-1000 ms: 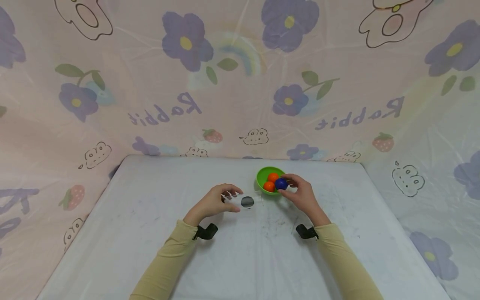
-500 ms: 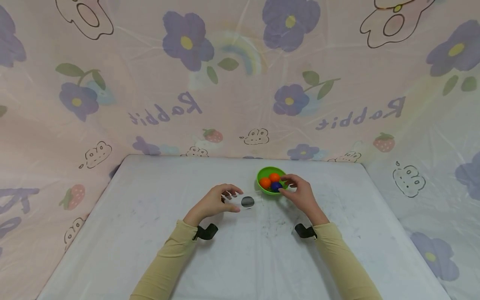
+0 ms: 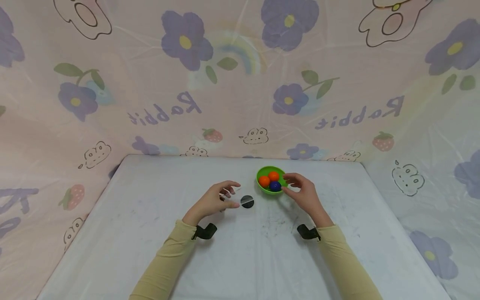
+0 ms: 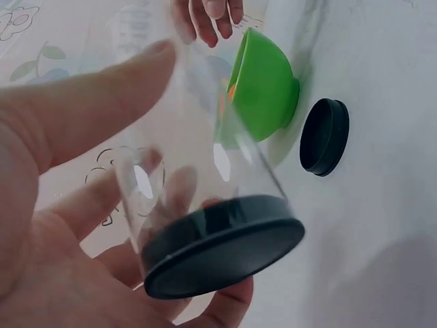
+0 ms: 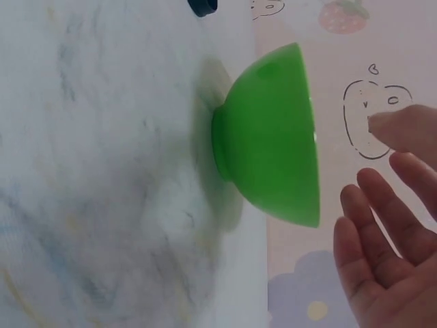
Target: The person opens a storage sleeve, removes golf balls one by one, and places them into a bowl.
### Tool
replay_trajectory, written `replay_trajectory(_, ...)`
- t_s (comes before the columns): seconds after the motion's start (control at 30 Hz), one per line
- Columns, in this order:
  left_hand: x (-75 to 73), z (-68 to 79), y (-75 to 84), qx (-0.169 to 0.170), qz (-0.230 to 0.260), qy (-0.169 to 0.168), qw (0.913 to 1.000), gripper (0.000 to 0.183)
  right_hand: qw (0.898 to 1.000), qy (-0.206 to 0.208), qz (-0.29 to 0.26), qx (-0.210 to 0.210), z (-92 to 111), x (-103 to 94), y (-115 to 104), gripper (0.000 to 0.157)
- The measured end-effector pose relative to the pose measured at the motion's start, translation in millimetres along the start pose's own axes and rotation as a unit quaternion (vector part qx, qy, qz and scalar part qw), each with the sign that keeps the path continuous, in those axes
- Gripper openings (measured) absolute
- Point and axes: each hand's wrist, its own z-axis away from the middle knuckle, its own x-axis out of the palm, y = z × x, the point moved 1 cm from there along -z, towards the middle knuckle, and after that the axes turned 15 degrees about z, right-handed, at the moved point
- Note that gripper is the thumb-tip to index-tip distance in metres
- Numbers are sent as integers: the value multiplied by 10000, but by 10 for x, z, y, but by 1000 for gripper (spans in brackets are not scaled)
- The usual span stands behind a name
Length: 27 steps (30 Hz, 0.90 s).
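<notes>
My left hand (image 3: 213,200) holds a clear plastic cylinder (image 4: 194,164), thumb on one side and fingers on the other. One end of the cylinder carries a black cap (image 4: 225,263), and it tilts in the left wrist view. A second black cap (image 3: 247,201) lies on the table just right of that hand. My right hand (image 3: 305,193) hovers at the right rim of a green bowl (image 5: 273,137), thumb and fingers spread with nothing between them. Inside the bowl are a blue ball (image 3: 275,186) and two orange balls (image 3: 264,182).
A white, smudged tabletop (image 3: 232,258) carries everything. Behind and beside it hangs a pink cloth (image 3: 225,116) printed with flowers and rabbits. Black wrist mounts (image 3: 206,231) stick out inward from both sleeves.
The blue ball has gone from my right fingers into the bowl, and that hand has drawn slightly right. My left hand has tilted and raised the cylinder a little.
</notes>
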Motion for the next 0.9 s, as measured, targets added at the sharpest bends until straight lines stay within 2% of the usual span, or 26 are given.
replay_trajectory(0.2,-9,-46,-21,-26,195,407,9990,64,10000,-70,-54,-1,37,-27,-34,39)
replay_trajectory(0.5,-14,-164,-46,77,371,825,9959,50,9996,-188,-198,-7,165,-183,-386,36)
replay_trajectory(0.6,-22,-213,-65,168,492,952,9941,49,9994,-210,-270,-12,196,-163,-364,36)
replay_trajectory(0.83,-19,-317,-138,181,647,1250,9899,53,9992,-129,-366,-33,218,-24,-58,40)
replay_trajectory(0.9,-17,-351,-165,175,666,1276,9894,55,9991,-147,-395,-69,231,-15,-42,41)
